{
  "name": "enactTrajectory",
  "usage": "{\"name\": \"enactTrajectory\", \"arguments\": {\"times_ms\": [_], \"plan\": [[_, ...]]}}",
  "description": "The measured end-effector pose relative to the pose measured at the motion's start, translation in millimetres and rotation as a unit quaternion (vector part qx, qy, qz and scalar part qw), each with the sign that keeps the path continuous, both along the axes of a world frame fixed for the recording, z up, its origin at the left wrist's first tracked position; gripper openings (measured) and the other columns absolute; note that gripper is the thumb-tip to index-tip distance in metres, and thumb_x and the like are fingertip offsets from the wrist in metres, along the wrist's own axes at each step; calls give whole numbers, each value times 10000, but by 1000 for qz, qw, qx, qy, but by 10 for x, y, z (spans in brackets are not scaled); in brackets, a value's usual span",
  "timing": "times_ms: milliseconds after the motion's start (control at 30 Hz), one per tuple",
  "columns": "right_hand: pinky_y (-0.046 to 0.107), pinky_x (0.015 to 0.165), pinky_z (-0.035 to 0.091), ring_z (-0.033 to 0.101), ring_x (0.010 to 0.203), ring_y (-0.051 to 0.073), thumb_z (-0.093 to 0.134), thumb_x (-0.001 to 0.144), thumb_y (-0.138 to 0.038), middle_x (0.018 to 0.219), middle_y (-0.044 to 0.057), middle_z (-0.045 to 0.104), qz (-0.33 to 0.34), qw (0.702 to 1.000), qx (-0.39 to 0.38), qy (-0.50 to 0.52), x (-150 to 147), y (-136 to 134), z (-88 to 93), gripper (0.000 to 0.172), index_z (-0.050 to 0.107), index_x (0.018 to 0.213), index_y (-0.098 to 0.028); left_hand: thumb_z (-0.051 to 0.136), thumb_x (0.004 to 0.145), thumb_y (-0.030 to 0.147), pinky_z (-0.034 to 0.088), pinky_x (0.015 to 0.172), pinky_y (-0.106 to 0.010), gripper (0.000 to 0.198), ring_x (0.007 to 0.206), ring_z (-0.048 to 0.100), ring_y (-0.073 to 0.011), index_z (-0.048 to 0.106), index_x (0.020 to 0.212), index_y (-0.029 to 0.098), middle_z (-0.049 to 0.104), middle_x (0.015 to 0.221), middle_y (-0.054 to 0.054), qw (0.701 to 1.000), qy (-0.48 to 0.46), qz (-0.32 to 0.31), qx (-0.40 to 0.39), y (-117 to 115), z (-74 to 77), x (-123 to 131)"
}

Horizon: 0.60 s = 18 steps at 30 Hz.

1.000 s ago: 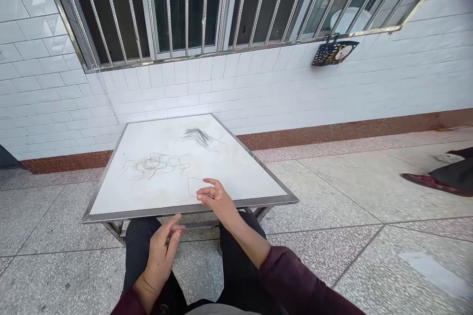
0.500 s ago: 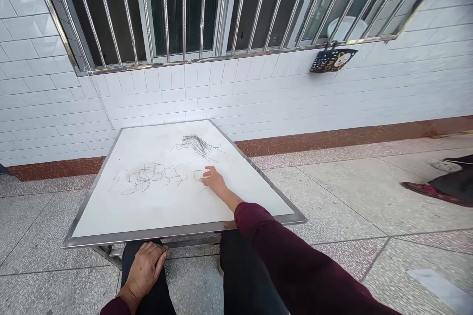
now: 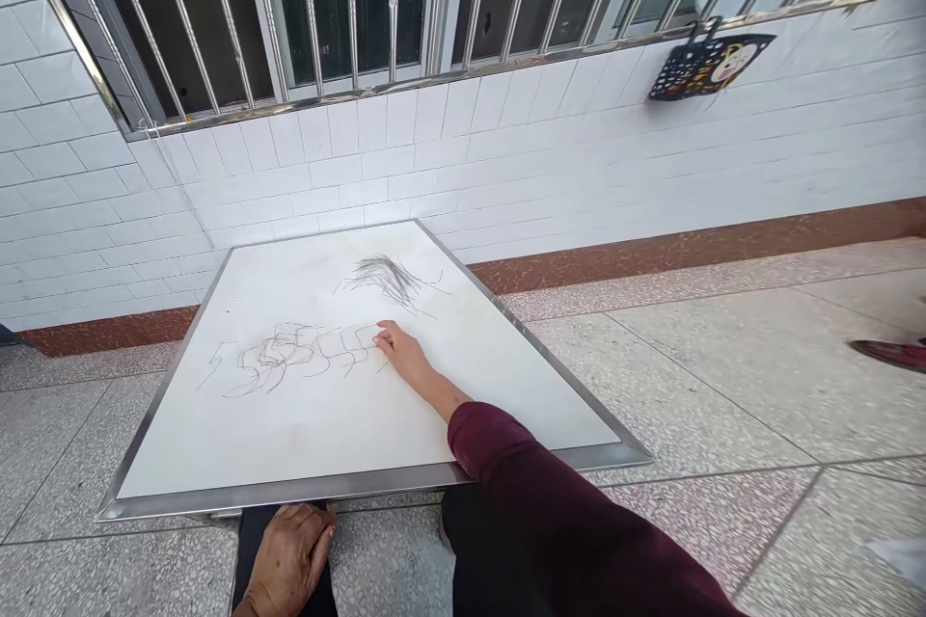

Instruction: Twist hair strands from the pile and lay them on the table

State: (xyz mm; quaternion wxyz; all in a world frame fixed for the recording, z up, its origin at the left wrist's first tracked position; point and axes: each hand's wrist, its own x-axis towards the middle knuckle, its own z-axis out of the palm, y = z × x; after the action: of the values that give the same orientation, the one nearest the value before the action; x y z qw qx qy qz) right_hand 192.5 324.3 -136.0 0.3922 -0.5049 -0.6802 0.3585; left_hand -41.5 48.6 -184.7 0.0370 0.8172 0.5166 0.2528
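Note:
Thin dark hair-like strands lie on a white table (image 3: pixel 289 443) with a grey metal rim. A dense bundle of strands (image 3: pixel 391 275) sits near the far side. Looser, curled strands (image 3: pixel 289 347) spread across the middle and left. My right hand (image 3: pixel 401 357) reaches over the tabletop, thumb and index finger pinched at the end of a thin dark strand (image 3: pixel 364 335) beside the loose ones. My left hand (image 3: pixel 293 549) rests on my left knee below the table's front rim, its fingers curled together in a loose fist with nothing seen in it.
A white tiled wall (image 3: pixel 521 164) with a barred window (image 3: pixel 354 10) rises behind the table. A dark patterned bag (image 3: pixel 713 63) hangs from the bars at right. Part of a person's red shoe (image 3: pixel 893 354) shows on the speckled floor at the right edge.
My right hand has gone from spread fingers to a pinch at the strand, and sits slightly further left. My left hand stays on the knee. The camera view has shifted a little.

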Motion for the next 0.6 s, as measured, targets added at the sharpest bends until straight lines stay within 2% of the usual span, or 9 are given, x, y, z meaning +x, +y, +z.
{"name": "enactTrajectory", "arguments": {"times_ms": [133,333,433,500,600], "plan": [[383,905,453,627,954,222,497,928,-340,987,37,710,-47,999,12,19,21,-12,-32,222,593,1113,-264,475,942,192,555,719,-336,217,749,702,-204,688,977,211,741,839,-57,1000,4,3,-1,8,-10,14],[328,769,497,644,818,181,282,980,-467,1066,95,695,-153,985,8,76,177,132,-55,423,506,1210,-192,481,936,182,542,715,-326,200,744,694,-198,677,963,210,737,833,-54,1000,17,-5,-3,-14,-17,-11],[313,733,487,637,782,174,298,972,-417,986,74,705,-172,983,17,57,206,286,-44,383,533,1168,-187,469,939,184,537,692,-322,201,724,691,-193,668,946,208,732,812,-43,1000,21,-17,13,-11,-4,-13],[320,756,471,622,846,186,300,967,-349,959,58,702,-186,982,30,26,235,426,-13,342,550,1146,-200,445,950,200,531,664,-310,220,700,686,-186,664,938,203,727,791,-40,999,18,-26,30,0,5,-7],[342,779,442,572,978,222,318,954,-277,1039,79,661,-216,975,44,-34,308,651,38,315,567,1135,-209,398,969,230,517,618,-285,272,652,677,-173,664,921,204,720,749,-38,998,16,-35,54,25,-12,-7]]}}
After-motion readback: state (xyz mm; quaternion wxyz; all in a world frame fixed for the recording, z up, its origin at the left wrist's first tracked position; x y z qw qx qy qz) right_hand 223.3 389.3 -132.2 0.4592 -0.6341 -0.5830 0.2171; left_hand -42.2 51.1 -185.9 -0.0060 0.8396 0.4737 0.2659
